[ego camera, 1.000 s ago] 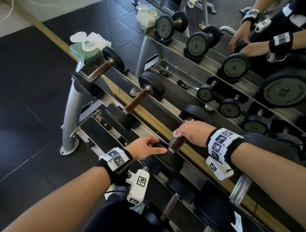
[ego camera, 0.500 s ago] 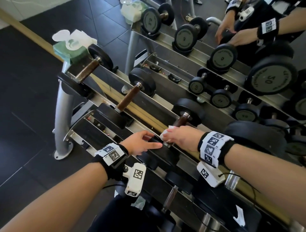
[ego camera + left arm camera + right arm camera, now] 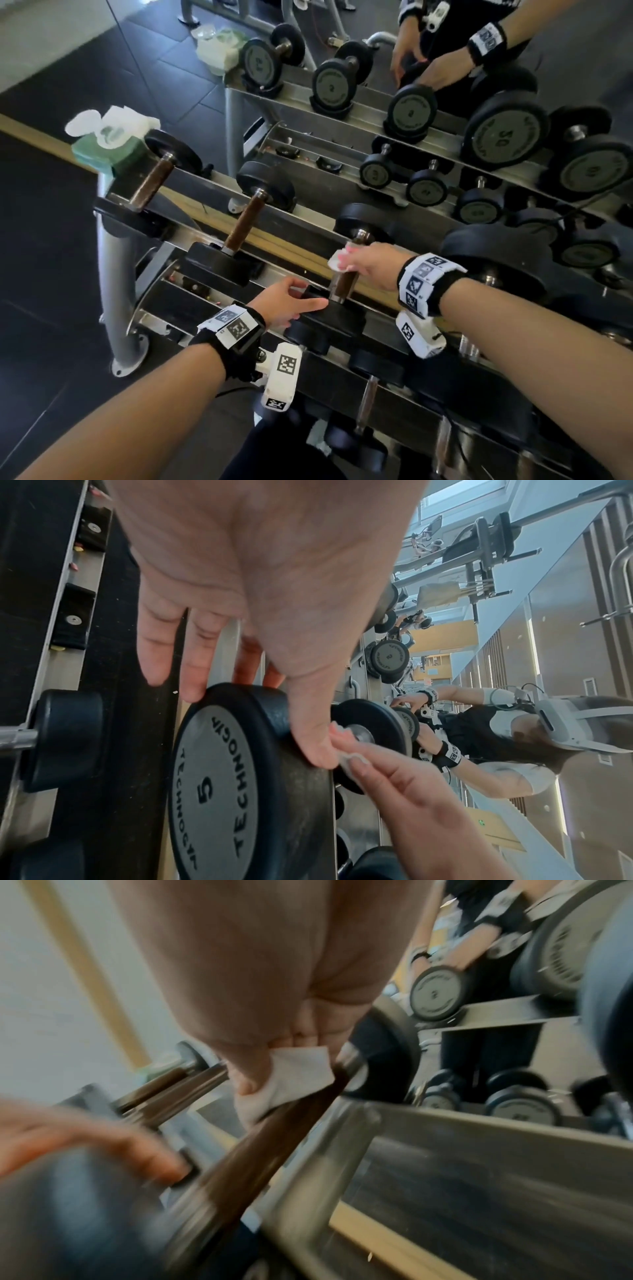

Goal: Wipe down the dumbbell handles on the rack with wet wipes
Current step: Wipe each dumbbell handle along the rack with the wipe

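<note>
Third dumbbell (image 3: 346, 281) from the left on the rack's (image 3: 191, 185) top tier, marked 5 on its near end plate. Its brown handle (image 3: 344, 284) slopes up away from the person.

Right hand (image 3: 368, 262): fingers curled over the upper part of the handle, white wet wipe (image 3: 294, 1074) pinched between thumb and fingers and pressed against the bar just below the far plate. Lower stretch of handle bare.

Left hand (image 3: 284, 303): fingers fairly straight, lightly spread, resting over the rim of the near plate (image 3: 219, 785), thumb along its edge. Holds nothing.

Green wipes pack (image 3: 102, 144), lid open, a sheet sticking out, sits at the rack's left end, well apart from both hands.
</note>
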